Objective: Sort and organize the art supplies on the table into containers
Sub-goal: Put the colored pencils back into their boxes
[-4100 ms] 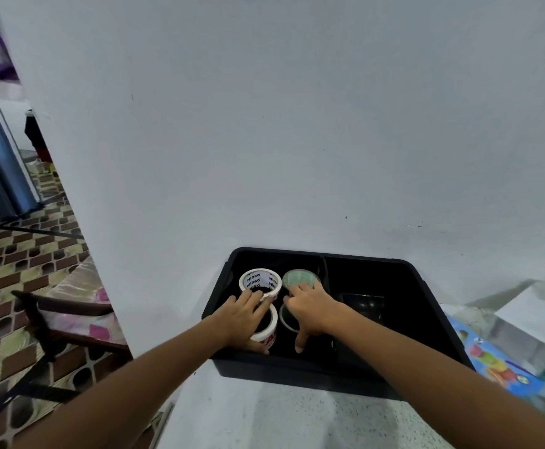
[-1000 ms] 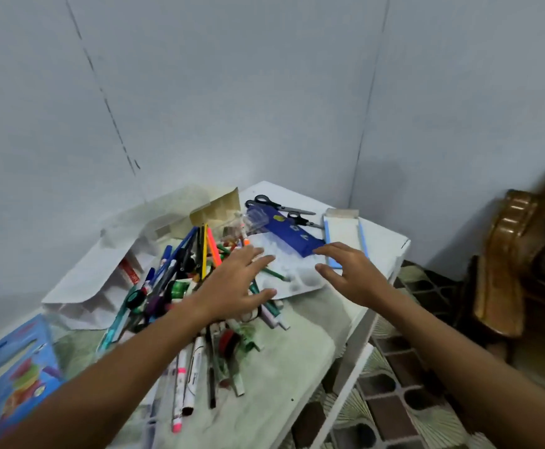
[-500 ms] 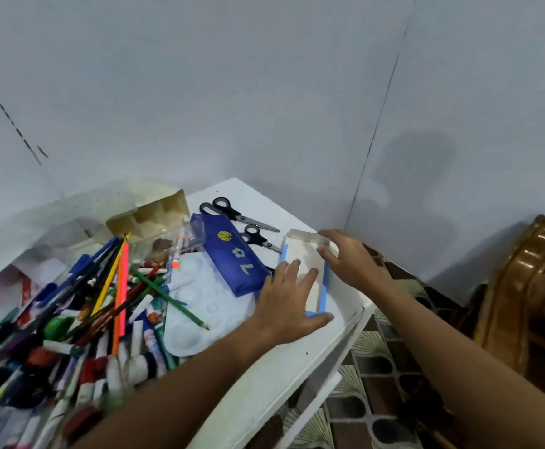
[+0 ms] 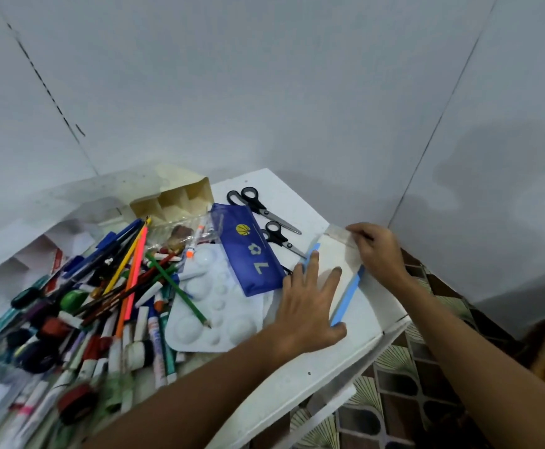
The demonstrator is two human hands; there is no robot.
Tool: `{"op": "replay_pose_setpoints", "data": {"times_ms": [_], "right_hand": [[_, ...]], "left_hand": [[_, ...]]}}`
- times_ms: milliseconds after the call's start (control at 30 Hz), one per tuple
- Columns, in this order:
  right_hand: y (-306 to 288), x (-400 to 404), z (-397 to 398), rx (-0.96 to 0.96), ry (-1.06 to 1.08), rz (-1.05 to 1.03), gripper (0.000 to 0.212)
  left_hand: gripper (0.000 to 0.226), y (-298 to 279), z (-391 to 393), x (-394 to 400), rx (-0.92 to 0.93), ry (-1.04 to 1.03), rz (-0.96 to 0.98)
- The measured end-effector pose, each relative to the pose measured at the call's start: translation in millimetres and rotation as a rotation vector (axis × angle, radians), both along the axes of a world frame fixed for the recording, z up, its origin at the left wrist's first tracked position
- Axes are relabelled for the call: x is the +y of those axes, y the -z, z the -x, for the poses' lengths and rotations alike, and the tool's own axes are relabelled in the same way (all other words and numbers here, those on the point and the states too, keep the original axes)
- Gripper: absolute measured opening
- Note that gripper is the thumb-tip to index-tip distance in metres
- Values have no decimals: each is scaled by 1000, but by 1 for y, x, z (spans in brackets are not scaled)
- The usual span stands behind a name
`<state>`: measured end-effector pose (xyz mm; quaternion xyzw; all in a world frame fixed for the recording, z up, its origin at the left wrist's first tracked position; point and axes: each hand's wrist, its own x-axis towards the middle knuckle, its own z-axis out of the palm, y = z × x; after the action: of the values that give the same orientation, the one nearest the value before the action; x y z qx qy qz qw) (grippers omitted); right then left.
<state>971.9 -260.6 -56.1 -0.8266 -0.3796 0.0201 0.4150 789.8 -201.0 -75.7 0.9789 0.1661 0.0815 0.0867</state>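
A flat white box with blue edges (image 4: 336, 254) lies at the right corner of the white tabletop (image 4: 297, 380), its long sides running toward the far edge. The left hand (image 4: 306, 306) is laid flat on the box with fingers straight and spread, pressing down on its near half. The right hand (image 4: 376, 251) is placed at the box's far end, where its fingers are curled round the pale end flap. Just left of the box, a blue pencil pouch (image 4: 248, 251) lies partly over a white paint palette (image 4: 212, 306). Two pairs of black-handled scissors (image 4: 258, 205) rest near the far edge. A heap of pens, pencils and markers (image 4: 118, 286) covers the left part of the tabletop, beside a cream compartmented organizer (image 4: 173, 202).
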Motion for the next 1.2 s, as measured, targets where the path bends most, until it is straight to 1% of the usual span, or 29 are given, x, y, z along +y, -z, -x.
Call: {"op": "replay_pose_setpoints", "data": {"times_ms": [133, 200, 233, 300, 400, 467, 567, 633, 700, 833, 1000, 1100, 1200], "right_hand": [[-14, -14, -1, -17, -9, -30, 24], [-23, -20, 0, -126, -62, 8, 28], [-30, -22, 1, -229, -117, 28, 34], [-44, -24, 3, -427, -278, 79, 55], [-70, -16, 13, -555, -464, 190, 81], [-81, -6, 20, -640, -552, 275, 98], [-89, 17, 40, -826, -664, 372, 111], [-92, 40, 63, -943, -740, 397, 117], [-92, 62, 92, -1020, -811, 395, 120], [-87, 108, 158, -1086, -971, 401, 123], [-86, 148, 236, -1174, -1089, 290, 112], [-89, 163, 284, -1172, -1141, 231, 108], [-92, 172, 327, -1130, -1158, 235, 108]], "left_hand": [[95, -18, -1, 1, -3, 25, 56], [98, -32, -1, 4, -28, 57, 58], [99, -39, 0, 7, -40, 72, 49], [100, -53, 5, 16, -65, 94, 50], [94, -72, 25, 43, -89, 121, 41], [93, -80, 47, 66, -80, 132, 37], [94, -89, 89, 97, -58, 171, 7], [95, -94, 123, 111, -22, 149, 4], [93, -97, 157, 120, -3, 123, 12], [93, -100, 231, 124, -18, 17, 35], [99, -102, 319, 122, -3, -134, 45], [100, -102, 367, 121, 5, -201, 29], [104, -103, 416, 123, 15, -261, -30]]}}
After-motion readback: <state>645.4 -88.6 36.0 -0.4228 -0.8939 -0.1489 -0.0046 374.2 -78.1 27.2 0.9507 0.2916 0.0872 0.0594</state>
